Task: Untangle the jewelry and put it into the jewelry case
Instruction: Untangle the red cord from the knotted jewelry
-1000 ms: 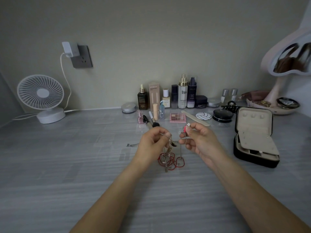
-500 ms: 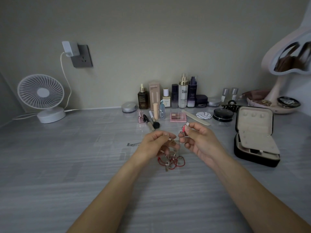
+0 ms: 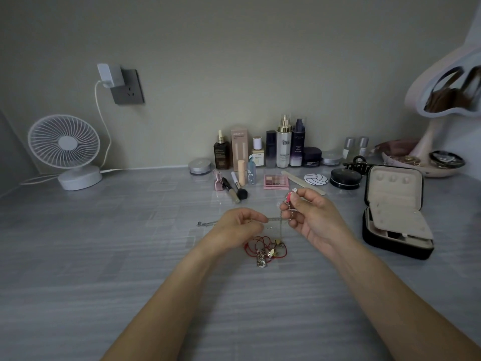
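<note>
Chain point(image 3: 273, 219) between left hand point(image 3: 240, 226), right hand point(image 3: 313, 217)

I read the chain point(image 3: 273, 219) as fine bright metal, the cords point(image 3: 257, 239) as red thread, the case point(image 3: 394, 196) lining as matt beige cloth.

Tangled jewelry point(image 3: 265, 250), red cords and perhaps charms, well left of open black jewelry case point(image 3: 393, 194).

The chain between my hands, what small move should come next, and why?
Probably lift the chain gently with both the left hand and right hand: it is taut between them, yet a strand drops into the red cord tangle.
</note>
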